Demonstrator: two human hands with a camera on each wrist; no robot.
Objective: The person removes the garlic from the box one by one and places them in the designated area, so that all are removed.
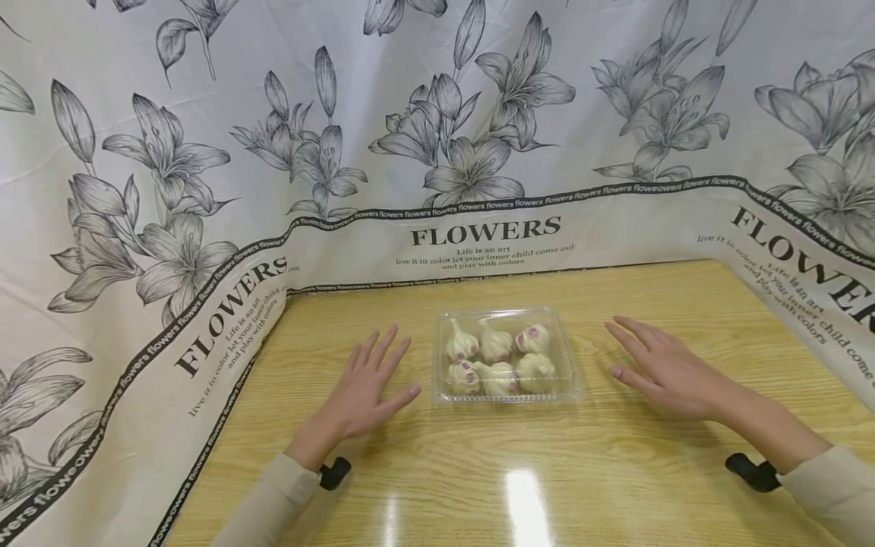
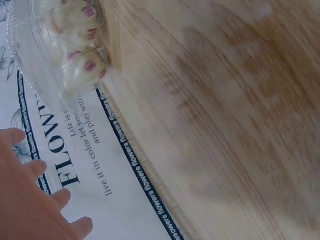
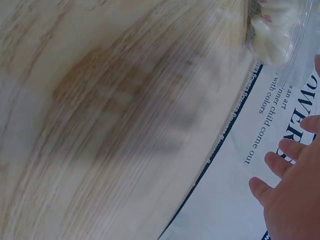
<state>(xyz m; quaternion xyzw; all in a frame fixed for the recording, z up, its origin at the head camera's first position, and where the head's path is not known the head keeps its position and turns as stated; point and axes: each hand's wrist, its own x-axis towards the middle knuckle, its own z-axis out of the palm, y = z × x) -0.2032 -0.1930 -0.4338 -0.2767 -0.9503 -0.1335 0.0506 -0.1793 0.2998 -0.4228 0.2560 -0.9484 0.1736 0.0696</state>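
Note:
A clear plastic clamshell box [image 1: 440, 389] with its lid down sits in the middle of the wooden table. Inside it, several garlic bulbs [image 1: 497, 346] with purple patches lie in two rows. To the box's left, my left hand [image 1: 362, 395] is held with fingers spread, apart from the box and holding nothing. On the other side, my right hand [image 1: 670, 372] points its extended fingers towards the box, also free of anything. Both wrist views catch part of the box, with garlic [image 2: 85, 67] in the left one and a pale bulb [image 3: 272, 37] in the right one.
The table [image 1: 437, 471] has a glossy wood-grain top. A white cloth [image 1: 478, 175] printed with grey lilies and the word FLOWERS borders it at the back and both sides. Black wrist straps [image 1: 335, 472] show by the sleeves.

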